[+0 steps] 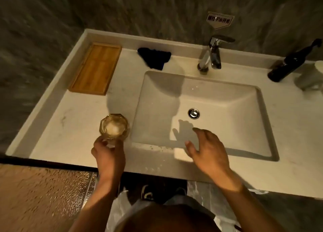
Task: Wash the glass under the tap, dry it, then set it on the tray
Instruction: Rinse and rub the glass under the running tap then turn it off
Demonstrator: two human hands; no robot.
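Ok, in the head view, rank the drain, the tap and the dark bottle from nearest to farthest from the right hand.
From the right hand:
1. Drain, in the sink just beyond the fingers.
2. Tap, at the back edge of the sink.
3. Dark bottle, far right on the counter.

Dark cloth [154, 58] by backsplash; black bottle [288, 64] far right; blurred sign [219, 20], unreadable.

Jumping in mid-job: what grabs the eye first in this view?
The faceted glass stands out first, held upright in the left hand over the counter just left of the sink. The right hand hovers open and empty over the basin's near edge. Behind, the wooden tray sits bare at the back left, with a dark cloth between it and the chrome tap.
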